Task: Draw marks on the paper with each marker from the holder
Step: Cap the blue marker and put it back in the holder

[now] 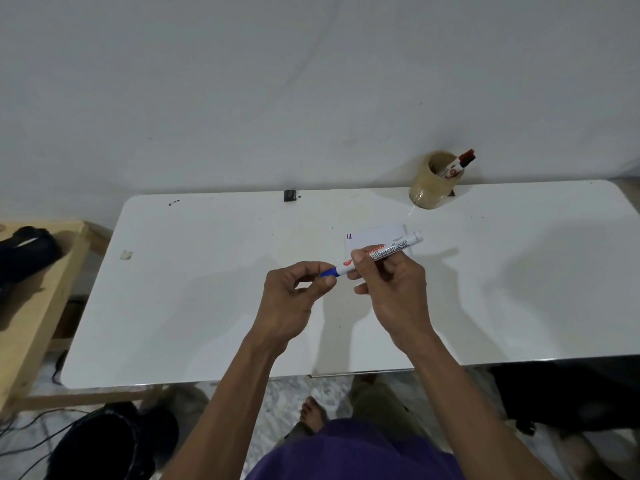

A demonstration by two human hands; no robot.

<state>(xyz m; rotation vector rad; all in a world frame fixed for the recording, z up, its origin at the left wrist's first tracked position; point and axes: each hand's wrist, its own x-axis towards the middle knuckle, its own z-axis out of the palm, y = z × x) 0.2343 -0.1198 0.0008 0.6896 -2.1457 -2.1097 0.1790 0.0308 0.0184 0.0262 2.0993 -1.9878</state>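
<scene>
My right hand (391, 282) grips the white barrel of a blue marker (398, 249) above the white table (194, 292). Its blue cap (329, 271) points left and is pinched by the fingertips of my left hand (298, 292). Whether the cap is seated or coming off I cannot tell. A small white paper (374, 235) lies behind the marker, with short coloured strokes at its top left corner. The tan round holder (431, 185) stands at the table's back edge, right of centre, with a red-capped marker (459, 164) leaning out of it.
A small black object (290, 195) sits at the back edge of the table. A scrap (126, 255) lies near the left side. A wooden bench (38, 299) with a dark item stands to the left. Cables and dark bags lie on the floor below.
</scene>
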